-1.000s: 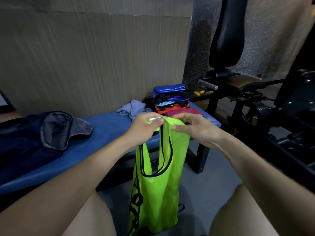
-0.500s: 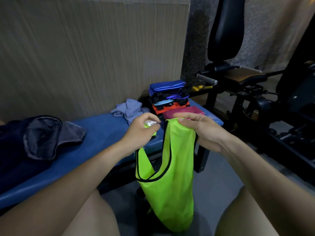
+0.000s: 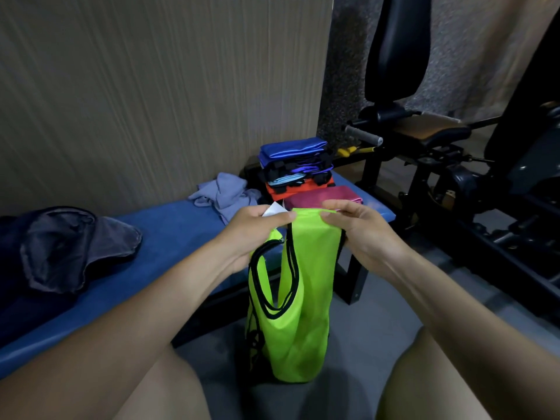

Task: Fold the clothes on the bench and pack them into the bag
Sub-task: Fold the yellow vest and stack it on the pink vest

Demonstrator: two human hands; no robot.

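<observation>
Both hands [image 3: 306, 228], apparently pinching, hold the neon vest [image 3: 306, 298] up.

vest [image 3: 303, 286] straps now together, white tag [image 3: 274, 210] exposed

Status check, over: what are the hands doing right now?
Left hand and right hand both pinch the green vest by its top. Vest hangs off the bench, not folded yet. Nothing in the way.

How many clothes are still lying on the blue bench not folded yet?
1 that I can tell: the crumpled light blue cloth by the wall, beside the folded stack. More may be hidden inside the dark bag at the left.
</observation>
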